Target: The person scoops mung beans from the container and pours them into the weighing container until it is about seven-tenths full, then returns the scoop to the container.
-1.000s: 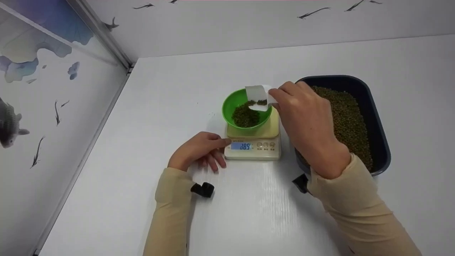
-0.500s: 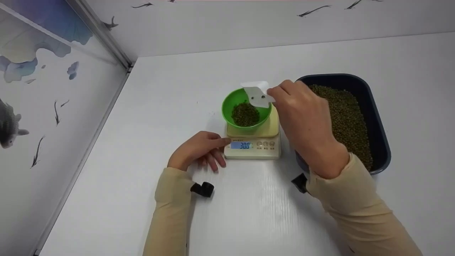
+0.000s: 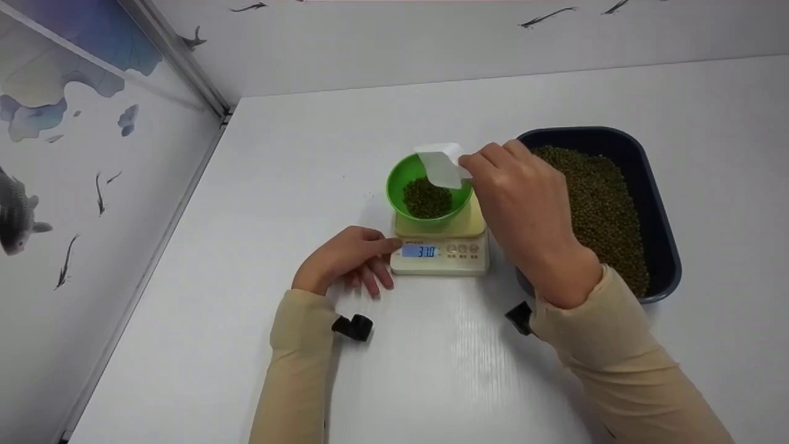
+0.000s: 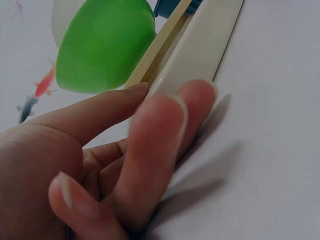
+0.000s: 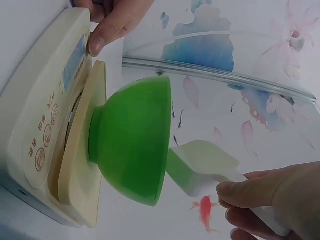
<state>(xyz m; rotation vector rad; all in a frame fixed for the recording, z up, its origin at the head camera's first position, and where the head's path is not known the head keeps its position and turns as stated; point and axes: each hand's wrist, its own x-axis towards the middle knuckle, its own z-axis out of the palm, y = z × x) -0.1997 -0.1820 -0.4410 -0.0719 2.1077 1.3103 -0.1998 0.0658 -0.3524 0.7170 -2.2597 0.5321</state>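
Note:
My right hand [image 3: 524, 197] grips the handle of a white scoop [image 3: 439, 168], tipped over a green bowl [image 3: 397, 182]. A small heap of green-brown beans [image 3: 426, 198], resembling mung beans, lies in the bowl. Under the bowl is a cream kitchen scale [image 3: 441, 266] with a lit display. In the right wrist view the scoop [image 5: 200, 162] slants down to the bowl's rim, and no beans show in it. At the scale's left side, my left hand [image 3: 348, 256] touches the front left corner with its thumb; its other fingers hang loosely bent beside the scale [image 4: 195, 45].
To the right of the scale stands a dark blue tub [image 3: 662, 246] holding many of the same beans; my right forearm partly covers it. A few specks lie on the white table [image 3: 271, 185] left of the bowl. Printed walls [image 3: 382, 49] border the table's back and left.
The scoop has tipped further and its last beans have dropped into the bowl. The display digits have changed. My left hand has stayed at the scale's corner.

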